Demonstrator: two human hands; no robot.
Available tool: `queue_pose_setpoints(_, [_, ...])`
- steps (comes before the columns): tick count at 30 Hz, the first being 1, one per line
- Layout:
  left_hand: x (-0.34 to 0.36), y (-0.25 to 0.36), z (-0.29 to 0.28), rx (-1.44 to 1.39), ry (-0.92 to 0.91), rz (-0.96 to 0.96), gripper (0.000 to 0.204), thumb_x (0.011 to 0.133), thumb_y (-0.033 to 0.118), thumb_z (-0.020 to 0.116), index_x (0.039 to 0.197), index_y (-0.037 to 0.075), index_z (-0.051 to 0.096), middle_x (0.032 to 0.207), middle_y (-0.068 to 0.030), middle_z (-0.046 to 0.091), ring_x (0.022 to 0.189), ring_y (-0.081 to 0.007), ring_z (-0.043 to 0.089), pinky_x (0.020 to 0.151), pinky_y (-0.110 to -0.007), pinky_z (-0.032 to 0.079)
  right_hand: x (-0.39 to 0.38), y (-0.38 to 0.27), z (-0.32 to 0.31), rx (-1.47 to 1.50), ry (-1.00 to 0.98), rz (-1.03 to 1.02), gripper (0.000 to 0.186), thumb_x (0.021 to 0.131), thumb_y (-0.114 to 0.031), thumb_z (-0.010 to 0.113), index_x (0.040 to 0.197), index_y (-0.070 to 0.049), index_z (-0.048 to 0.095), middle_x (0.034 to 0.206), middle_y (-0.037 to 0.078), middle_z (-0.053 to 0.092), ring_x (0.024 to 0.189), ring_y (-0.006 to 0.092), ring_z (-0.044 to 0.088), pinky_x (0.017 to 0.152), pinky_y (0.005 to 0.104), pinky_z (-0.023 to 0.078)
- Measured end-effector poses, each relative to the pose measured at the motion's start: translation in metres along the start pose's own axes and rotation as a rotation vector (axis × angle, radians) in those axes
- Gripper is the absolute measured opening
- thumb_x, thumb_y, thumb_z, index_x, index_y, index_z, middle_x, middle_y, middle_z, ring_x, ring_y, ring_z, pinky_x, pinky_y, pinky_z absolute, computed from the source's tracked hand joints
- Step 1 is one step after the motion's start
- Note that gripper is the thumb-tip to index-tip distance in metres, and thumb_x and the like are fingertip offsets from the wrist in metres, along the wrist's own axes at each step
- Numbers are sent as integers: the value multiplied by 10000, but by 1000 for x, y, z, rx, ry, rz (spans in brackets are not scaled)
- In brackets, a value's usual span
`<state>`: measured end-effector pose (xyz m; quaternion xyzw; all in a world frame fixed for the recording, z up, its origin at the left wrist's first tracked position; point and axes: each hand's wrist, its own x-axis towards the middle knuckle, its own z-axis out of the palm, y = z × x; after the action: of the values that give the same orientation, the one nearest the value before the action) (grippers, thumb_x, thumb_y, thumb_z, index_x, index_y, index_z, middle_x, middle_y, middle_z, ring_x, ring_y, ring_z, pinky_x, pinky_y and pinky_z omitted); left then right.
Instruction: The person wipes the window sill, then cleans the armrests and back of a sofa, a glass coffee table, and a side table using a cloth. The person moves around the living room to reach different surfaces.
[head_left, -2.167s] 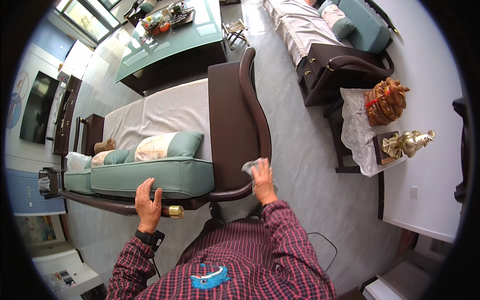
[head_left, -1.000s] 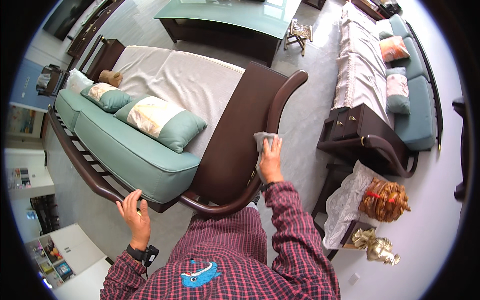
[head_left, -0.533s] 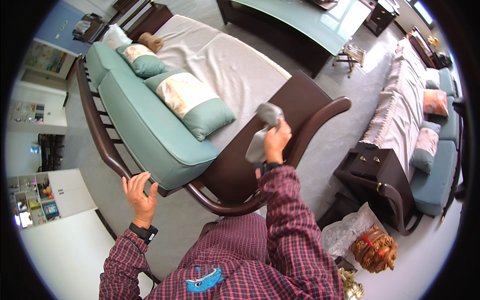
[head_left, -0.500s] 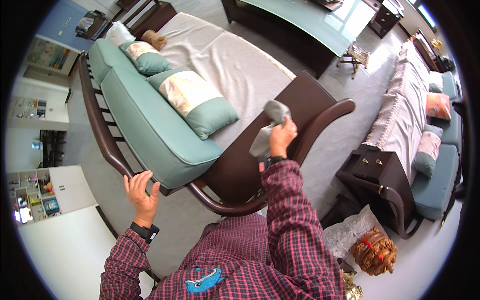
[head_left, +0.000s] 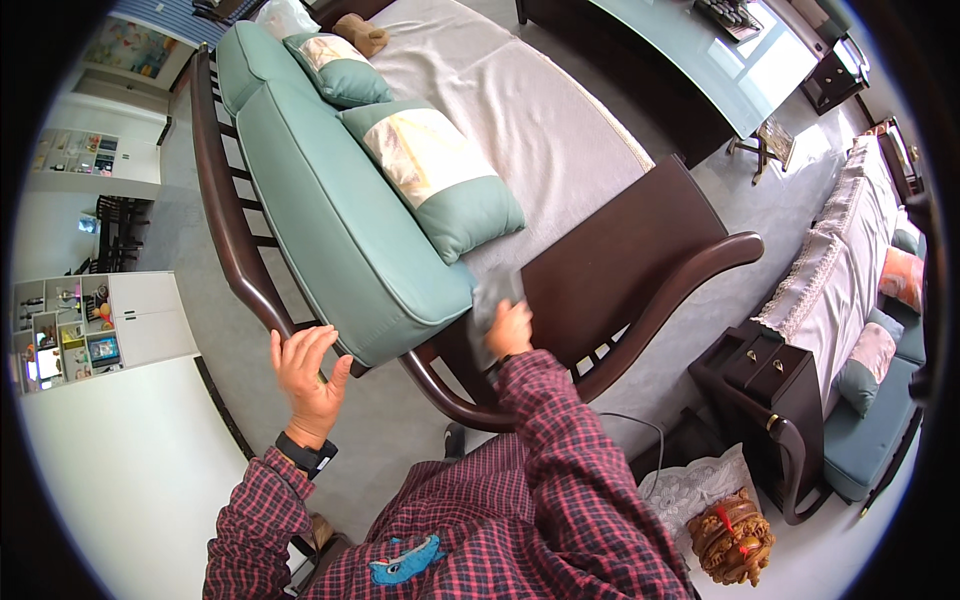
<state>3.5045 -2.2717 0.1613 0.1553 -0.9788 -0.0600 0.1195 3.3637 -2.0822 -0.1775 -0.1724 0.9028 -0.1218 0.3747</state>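
Note:
My right hand (head_left: pixel 510 330) presses a grey cloth (head_left: pixel 492 308) against the inner side of the sofa's dark wooden armrest panel (head_left: pixel 615 270), right beside the teal back cushion (head_left: pixel 330 220). My left hand (head_left: pixel 305 370) rests with spread fingers on the dark wooden back rail (head_left: pixel 235 250) of the sofa, holding nothing. Two teal and cream pillows (head_left: pixel 440 180) lie on the grey-covered seat (head_left: pixel 520 110).
A glass-topped coffee table (head_left: pixel 700 60) stands beyond the sofa. A second sofa with a lace cover (head_left: pixel 850 270) lies to the right, with a dark side table (head_left: pixel 770 390) and a carved ornament (head_left: pixel 735 535) near it. White cabinets (head_left: pixel 100 330) are at left.
My right hand has carried the cloth down from the top of the armrest panel to its inner side by the back cushion. My left hand stays on the back rail.

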Motion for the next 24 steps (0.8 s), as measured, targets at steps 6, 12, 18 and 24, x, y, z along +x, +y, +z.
queue_pose_setpoints(6, [0,0,1,-8,26,18,372,977,443,674,1101,93,708,1156,-34,722,1121,-269,637,1195,-600,267,-30,-20,35,63,-28,-137,245,897,-217,663,1077,-60,715,1174,227,689,1123,390,685,965,481,557])
queue_pose_setpoints(12, [-4,-7,3,-36,56,20,354,963,420,696,1086,89,713,1150,-30,725,1107,-262,645,1188,-604,278,-6,118,-43,167,310,161,159,853,-149,678,951,-44,746,962,214,746,956,399,735,866,503,584])
queue_pose_setpoints(18, [-4,-8,2,-67,102,42,345,944,413,720,1072,93,718,1132,-24,724,1083,-257,645,1171,-606,305,-23,117,-1,125,220,237,255,914,-270,717,1030,-53,784,1028,184,771,969,315,763,885,448,602])
queue_pose_setpoints(24, [-8,-12,4,-89,139,81,311,921,364,751,1063,88,720,1139,-24,716,1096,-256,632,1167,-613,303,-24,-33,84,716,-13,250,398,893,-255,712,1213,-19,721,1163,211,744,1100,358,726,963,457,575])
